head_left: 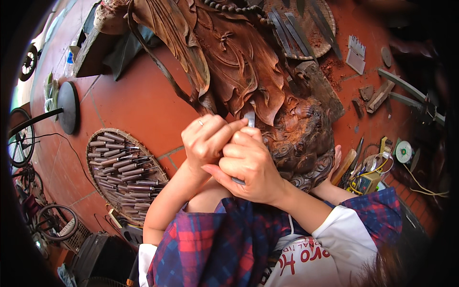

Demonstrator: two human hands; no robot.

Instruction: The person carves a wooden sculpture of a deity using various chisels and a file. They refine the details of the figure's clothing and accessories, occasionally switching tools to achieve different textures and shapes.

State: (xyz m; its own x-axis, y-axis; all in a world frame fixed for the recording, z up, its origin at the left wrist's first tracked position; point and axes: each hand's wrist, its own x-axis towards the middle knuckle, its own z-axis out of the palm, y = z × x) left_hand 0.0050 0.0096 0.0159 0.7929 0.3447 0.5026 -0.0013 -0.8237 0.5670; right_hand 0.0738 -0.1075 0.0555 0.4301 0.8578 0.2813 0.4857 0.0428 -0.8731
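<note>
A chisel [250, 117] is held in both of my hands, its flat metal blade pointing away from me against the robe folds of a carved wooden statue [229, 62]. My right hand [248, 165] is closed round the chisel, and the tool's dark rear end shows below my fingers. Beside it my left hand [206, 141], with a ring on one finger, is closed too, its fingertips pressed at the chisel near the blade. The blade's tip meets the wood by the robe's lower edge. My palms and most of the tool between them are hidden.
At left lies a woven basket [129, 172] full of wooden-handled carving tools. Another round tray [320, 24] holds flat metal files at the top. A wood block [320, 88], a corded yellow device [368, 182] and wood scraps [380, 95] are at right. A round black stand base [69, 107] stands far left.
</note>
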